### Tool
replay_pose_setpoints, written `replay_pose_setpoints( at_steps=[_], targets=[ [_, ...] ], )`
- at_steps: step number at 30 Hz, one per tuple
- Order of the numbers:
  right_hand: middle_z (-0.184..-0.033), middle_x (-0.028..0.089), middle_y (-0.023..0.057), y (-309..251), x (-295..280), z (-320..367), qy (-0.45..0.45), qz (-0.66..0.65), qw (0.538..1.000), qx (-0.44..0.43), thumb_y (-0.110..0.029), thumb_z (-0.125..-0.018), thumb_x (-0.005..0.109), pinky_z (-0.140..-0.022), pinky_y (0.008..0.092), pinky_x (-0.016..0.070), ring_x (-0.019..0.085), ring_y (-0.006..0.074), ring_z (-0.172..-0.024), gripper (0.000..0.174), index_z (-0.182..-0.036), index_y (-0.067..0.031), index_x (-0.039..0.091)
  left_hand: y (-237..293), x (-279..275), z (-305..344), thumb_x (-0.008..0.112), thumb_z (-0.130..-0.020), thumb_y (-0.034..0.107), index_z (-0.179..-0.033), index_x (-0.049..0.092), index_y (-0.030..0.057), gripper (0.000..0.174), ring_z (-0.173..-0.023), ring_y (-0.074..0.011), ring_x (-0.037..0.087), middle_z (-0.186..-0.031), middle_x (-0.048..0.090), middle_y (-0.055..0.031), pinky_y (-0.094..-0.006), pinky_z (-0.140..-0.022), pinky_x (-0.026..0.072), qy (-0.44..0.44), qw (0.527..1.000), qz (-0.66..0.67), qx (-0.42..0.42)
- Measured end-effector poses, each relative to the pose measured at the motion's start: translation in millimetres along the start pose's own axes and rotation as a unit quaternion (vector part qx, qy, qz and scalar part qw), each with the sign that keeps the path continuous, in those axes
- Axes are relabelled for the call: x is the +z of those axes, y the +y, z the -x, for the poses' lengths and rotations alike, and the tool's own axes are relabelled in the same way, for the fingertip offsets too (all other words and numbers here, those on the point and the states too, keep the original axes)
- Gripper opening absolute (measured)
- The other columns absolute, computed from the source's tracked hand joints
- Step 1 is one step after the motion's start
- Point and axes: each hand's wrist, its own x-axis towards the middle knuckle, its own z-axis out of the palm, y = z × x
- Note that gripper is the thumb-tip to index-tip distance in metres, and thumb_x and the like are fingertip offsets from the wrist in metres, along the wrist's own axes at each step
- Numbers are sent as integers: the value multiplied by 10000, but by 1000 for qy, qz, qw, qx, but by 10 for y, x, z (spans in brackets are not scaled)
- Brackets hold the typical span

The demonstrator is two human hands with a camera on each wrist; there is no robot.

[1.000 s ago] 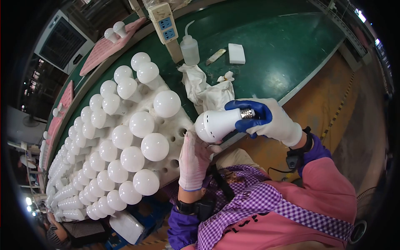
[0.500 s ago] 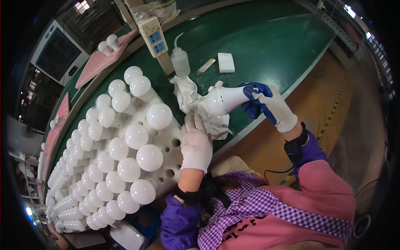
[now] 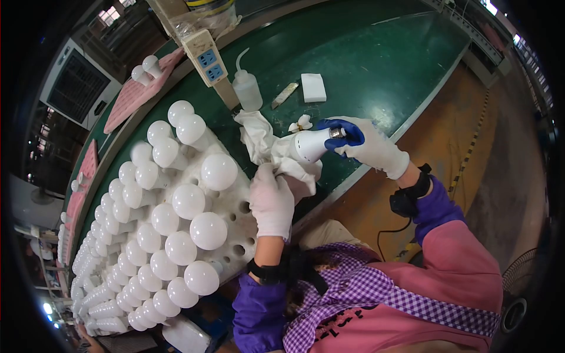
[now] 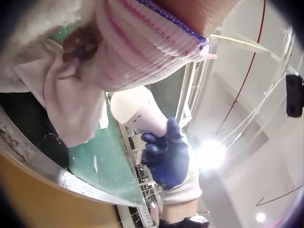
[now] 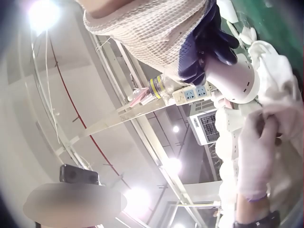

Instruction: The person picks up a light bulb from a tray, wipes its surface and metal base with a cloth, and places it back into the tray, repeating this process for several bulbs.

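My right hand [image 3: 368, 147], in a white glove with blue-coated fingers, grips a white bulb [image 3: 310, 145] by its metal screw base; the bulb lies tilted with its round end toward the white cloth [image 3: 259, 138]. My left hand [image 3: 272, 203], in a thin pale glove, pinches the cloth's near edge. In the left wrist view the cloth [image 4: 71, 104] hangs from the left fingers, and the blue-coated right hand [image 4: 168, 159] holds the bulb [image 4: 137, 109]. The right wrist view shows the left hand [image 5: 259, 152] with its fingertips on the cloth, just below the bulb [image 5: 232, 80].
Left of the hands, a pale holed board [image 3: 235, 226] carries rows of upright white bulbs [image 3: 208, 230]. Behind the cloth stand a squeeze bottle [image 3: 247, 90], a socket strip [image 3: 206, 57], a small stained strip [image 3: 285, 95] and a white block [image 3: 313, 87] on the green table [image 3: 376, 65].
The left hand has left the bulb's round end, moved onto the cloth and now pinches it. The right hand has carried the bulb over to the cloth. The head view has shifted slightly.
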Motion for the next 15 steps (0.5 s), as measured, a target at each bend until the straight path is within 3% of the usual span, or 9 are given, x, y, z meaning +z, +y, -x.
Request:
replay_pose_setpoints(
  at_steps=[2,3,4,5,7,9,11,13,15],
  targets=[
    [-952,662,78,102,7,-18,4,45,997,-70,-18,-747,651,-719,274,487,600,145,-778,479,-1221,-37,585,-17,-16,12,546,-868,41,-1043,558,1,180,-875,-241,608,-982,626,-147,-333,-801,481,62,956,285,-33],
    [-980,664,100,125,16,-31,5,89,986,-142,-35,-725,676,-760,304,489,614,189,-820,501,-1217,-37,585,-7,-1,8,546,-868,41,-1043,558,1,180,-875,-241,608,-982,626,-147,-333,-801,481,63,956,285,-35],
    [-1047,648,138,119,24,-32,-17,125,981,-144,-97,-706,718,-840,345,478,615,276,-921,524,-1209,-40,584,9,28,1,547,-881,48,-1053,556,2,178,-890,-211,592,-996,611,-125,-318,-807,473,70,918,389,-38],
    [-1047,648,138,83,44,-25,-20,124,981,-145,-97,-706,718,-840,345,478,615,276,-921,524,-1209,-40,584,39,21,-13,547,-894,54,-1062,553,2,176,-906,-180,575,-1010,596,-103,-304,-814,465,78,868,488,-42],
    [-1044,641,175,0,93,12,-77,107,982,-137,-99,-737,720,-847,369,481,608,350,-930,498,-1208,-39,572,111,-59,-19,535,-901,62,-1147,516,-15,259,-988,-164,556,-1056,578,-100,-284,-837,485,-21,818,563,-117],
    [-1053,647,161,69,144,7,-81,102,983,-129,-93,-741,714,-868,354,476,619,313,-945,492,-1210,-44,575,40,42,-74,539,-906,75,-1216,490,-14,327,-969,-169,575,-1082,578,-109,-280,-773,515,0,783,615,-93],
    [-1065,652,137,160,192,-6,-62,-52,992,-99,-76,-731,701,-892,338,468,622,267,-953,499,-1211,-40,574,36,67,-89,549,-909,99,-1249,474,-7,364,-942,-173,589,-1088,582,-113,-281,-728,522,15,770,629,-106],
    [-1078,649,130,118,204,-4,-59,-30,990,-128,-62,-722,691,-901,332,464,620,253,-955,505,-1213,-37,573,36,31,-93,559,-912,122,-1282,458,0,402,-916,-178,604,-1093,586,-118,-282,-684,530,29,756,642,-120],
    [-1092,647,123,112,225,-10,-58,-7,986,-158,-47,-714,680,-909,325,460,617,238,-957,513,-1215,-34,571,-36,-52,-111,571,-916,177,-1318,430,16,455,-874,-190,621,-1101,591,-122,-282,-640,534,-127,660,702,-236]
  ],
)
